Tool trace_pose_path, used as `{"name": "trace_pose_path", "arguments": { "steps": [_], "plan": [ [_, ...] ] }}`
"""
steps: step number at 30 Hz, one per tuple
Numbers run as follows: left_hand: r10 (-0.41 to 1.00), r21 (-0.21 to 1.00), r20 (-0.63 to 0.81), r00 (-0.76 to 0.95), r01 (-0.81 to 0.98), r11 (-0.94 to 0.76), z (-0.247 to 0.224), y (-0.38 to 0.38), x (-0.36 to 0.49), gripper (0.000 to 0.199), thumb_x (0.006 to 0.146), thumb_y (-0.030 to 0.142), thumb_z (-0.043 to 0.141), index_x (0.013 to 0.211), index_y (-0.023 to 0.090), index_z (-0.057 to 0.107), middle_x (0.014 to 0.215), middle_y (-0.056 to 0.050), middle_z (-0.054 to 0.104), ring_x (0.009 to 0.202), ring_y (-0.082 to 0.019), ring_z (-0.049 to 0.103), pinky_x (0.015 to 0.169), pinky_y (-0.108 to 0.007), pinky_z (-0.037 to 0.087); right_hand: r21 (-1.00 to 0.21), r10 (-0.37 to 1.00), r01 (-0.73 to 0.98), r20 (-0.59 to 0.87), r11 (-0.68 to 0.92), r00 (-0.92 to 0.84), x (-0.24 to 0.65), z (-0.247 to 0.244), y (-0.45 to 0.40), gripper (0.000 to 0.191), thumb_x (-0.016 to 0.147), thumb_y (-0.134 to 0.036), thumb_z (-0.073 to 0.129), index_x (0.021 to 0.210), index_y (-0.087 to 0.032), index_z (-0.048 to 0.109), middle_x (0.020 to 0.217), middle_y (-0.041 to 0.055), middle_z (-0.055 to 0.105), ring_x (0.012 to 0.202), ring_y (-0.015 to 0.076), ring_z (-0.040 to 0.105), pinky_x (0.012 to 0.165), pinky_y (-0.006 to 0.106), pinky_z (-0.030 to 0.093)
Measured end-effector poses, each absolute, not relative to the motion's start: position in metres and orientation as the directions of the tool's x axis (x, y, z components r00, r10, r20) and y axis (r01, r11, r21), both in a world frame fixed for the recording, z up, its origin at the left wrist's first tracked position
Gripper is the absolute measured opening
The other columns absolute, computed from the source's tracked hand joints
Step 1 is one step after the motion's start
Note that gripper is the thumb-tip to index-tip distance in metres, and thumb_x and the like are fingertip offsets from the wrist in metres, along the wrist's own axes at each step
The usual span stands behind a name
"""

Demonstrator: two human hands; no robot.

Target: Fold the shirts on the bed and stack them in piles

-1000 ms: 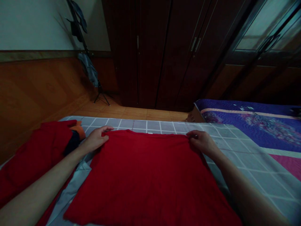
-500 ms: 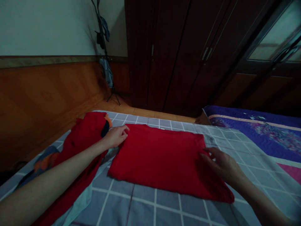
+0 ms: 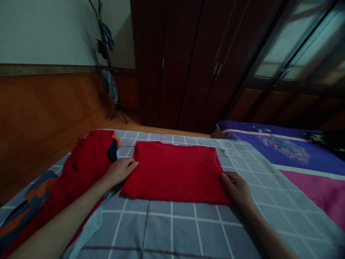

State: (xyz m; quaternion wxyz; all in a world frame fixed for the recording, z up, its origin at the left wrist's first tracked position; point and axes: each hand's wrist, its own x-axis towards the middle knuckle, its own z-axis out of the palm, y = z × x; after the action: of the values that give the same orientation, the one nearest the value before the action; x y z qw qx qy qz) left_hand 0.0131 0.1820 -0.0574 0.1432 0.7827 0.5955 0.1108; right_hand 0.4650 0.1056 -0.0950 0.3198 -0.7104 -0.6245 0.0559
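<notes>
A red shirt [image 3: 175, 172], folded into a flat, wide shape, lies on the grey checked bedsheet [image 3: 172, 230]. At its left edge is my left hand [image 3: 122, 171], fingers closed together with the tips at the cloth. My right hand [image 3: 238, 189] has its thumb and curled fingers on the shirt's right edge, partly covering the lower right side. Left of the shirt lies a loose heap of red clothing [image 3: 88, 154] with orange and dark blue parts; my left forearm passes over it.
Beyond the bed stand a dark wooden wardrobe [image 3: 175, 72] and a thin coat stand [image 3: 109, 64] with things hanging on it. A second bed or mattress with a purple floral cover [image 3: 269, 144] adjoins at the right. A pale cloth [image 3: 91, 219] lies under the heap.
My left hand has slid from the shirt's upper left corner down its left edge. The lower right corner, which stuck out, is now drawn in and the right side looks straighter. My view has shifted right.
</notes>
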Motion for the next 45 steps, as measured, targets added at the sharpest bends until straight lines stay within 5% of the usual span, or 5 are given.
{"name": "trace_pose_path", "arguments": {
  "steps": [17,22,26,35,45],
  "plan": [
    [0.948,0.43,-0.109,0.298,0.874,-0.225,-0.089,0.196,-0.009,0.033,0.077,0.052,0.048,0.065,0.022,0.044,0.06,0.001,0.056,0.059,-0.019,0.054,0.052,-0.027,0.033,-0.401,0.895,0.909,0.358,-0.109,0.265,0.465,-0.099,0.102,0.04,0.085,-0.045,0.042,0.067,-0.017,0.065,0.097,0.0112,0.064,0.092,0.0229,0.058,0.084,0.035,0.044],
    [0.902,0.265,0.286,0.323,0.878,-0.398,-0.066,0.169,0.015,0.028,0.085,0.045,0.045,0.094,0.021,0.055,0.099,-0.007,0.065,0.092,-0.025,0.061,0.081,-0.036,0.045,-0.332,0.894,0.937,0.381,-0.108,0.238,0.454,-0.087,0.098,0.033,0.083,-0.038,0.049,0.096,-0.013,0.066,0.111,0.0162,0.06,0.109,0.03,0.05,0.095,0.045,0.039],
    [0.695,0.118,0.465,0.548,0.74,-0.662,-0.073,0.153,0.045,0.038,0.092,0.039,0.038,0.118,0.018,0.056,0.128,-0.01,0.056,0.121,-0.025,0.048,0.106,-0.041,0.034,-0.263,0.905,0.964,0.418,0.031,0.085,0.403,-0.07,0.093,0.045,0.084,-0.036,0.052,0.12,-0.01,0.056,0.135,0.0205,0.045,0.125,0.0345,0.039,0.103,0.051,0.033],
    [0.678,-0.092,0.217,0.702,0.706,-0.702,-0.121,0.152,0.047,0.06,0.087,0.046,0.045,0.14,0.018,0.041,0.147,-0.011,0.037,0.136,-0.027,0.032,0.111,-0.047,0.026,-0.313,0.9,0.846,0.222,0.431,-0.376,0.223,-0.067,0.117,0.059,0.092,-0.042,0.043,0.139,-0.006,0.037,0.149,0.0205,0.028,0.138,0.0334,0.022,0.11,0.049,0.024],
    [0.702,0.023,0.152,0.696,0.707,-0.707,-0.112,0.146,0.047,0.067,0.09,0.058,0.037,0.145,0.021,0.03,0.151,-0.007,0.027,0.14,-0.027,0.022,0.113,-0.049,0.017,-0.111,0.984,0.989,0.161,0.094,-0.075,0.371,-0.093,0.064,0.067,0.091,-0.054,0.039,0.141,-0.01,0.038,0.148,0.0173,0.031,0.137,0.031,0.025,0.11,0.049,0.025]
  ]
}}
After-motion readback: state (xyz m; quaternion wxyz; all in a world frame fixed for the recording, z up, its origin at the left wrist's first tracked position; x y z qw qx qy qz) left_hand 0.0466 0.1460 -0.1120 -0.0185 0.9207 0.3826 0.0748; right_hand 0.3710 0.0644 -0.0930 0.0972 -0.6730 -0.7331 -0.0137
